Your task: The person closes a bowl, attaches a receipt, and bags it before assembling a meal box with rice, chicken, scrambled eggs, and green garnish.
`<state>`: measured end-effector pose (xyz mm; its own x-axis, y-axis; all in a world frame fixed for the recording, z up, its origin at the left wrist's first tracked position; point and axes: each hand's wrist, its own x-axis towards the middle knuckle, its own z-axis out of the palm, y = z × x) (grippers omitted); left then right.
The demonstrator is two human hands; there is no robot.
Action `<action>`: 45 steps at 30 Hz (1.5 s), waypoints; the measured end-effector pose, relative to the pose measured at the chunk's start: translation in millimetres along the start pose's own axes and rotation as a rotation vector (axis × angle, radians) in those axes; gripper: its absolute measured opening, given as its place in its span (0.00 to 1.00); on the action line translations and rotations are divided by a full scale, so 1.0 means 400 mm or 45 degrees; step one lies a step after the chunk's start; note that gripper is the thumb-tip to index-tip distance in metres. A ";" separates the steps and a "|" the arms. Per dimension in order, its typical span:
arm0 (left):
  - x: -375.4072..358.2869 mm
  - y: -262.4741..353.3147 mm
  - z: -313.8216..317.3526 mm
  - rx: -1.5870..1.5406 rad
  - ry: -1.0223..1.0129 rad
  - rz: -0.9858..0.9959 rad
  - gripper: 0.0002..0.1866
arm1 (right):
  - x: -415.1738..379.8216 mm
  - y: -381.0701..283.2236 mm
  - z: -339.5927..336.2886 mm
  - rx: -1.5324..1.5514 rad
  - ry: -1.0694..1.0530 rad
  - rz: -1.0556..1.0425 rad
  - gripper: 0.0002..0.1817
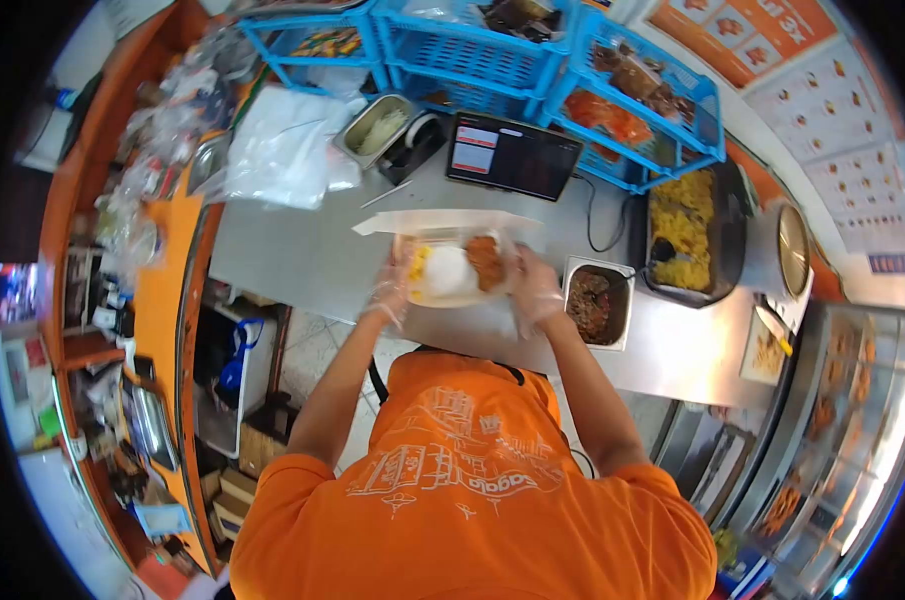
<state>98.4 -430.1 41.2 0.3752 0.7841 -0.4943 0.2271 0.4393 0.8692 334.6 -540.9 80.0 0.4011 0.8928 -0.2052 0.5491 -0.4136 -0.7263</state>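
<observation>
Both of my hands wear clear plastic gloves and grip a takeaway food box (pixel 443 298) by its two sides, low over the steel counter. My left hand (pixel 393 285) is closed on the left side, my right hand (pixel 536 288) on the right side. The lid (pixel 448 220) is raised at the far side. In the box lie a mound of white rice (pixel 450 271), yellow food pieces (pixel 419 266) on the left and a brown fried piece (pixel 485 262) on the right. Just right of my right hand stands a steel pan of dark minced food (pixel 591 305).
A black tub of yellow rice (pixel 685 235) stands at the right, beyond the pan. A tablet (pixel 514 156), a steel container of pale shreds (pixel 381 128) and plastic bags (pixel 288 145) line the back, below blue crates (pixel 473 60). A knife (pixel 773 328) lies far right on a board.
</observation>
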 end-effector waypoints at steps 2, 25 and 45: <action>0.054 -0.001 -0.051 0.177 0.020 0.069 0.35 | 0.056 0.040 0.060 -0.093 -0.006 -0.053 0.18; 0.082 0.071 -0.102 1.440 0.156 0.361 0.26 | 0.580 0.033 -0.400 -0.654 0.913 0.844 0.38; 0.045 0.307 0.107 -0.444 -0.327 0.371 0.25 | 0.142 -0.172 -0.155 0.936 0.087 -0.392 0.09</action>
<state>171.5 -380.5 138.6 0.5967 0.7819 -0.1805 -0.2159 0.3731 0.9023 364.9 -472.8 158.9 0.3676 0.9248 0.0981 0.0283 0.0943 -0.9951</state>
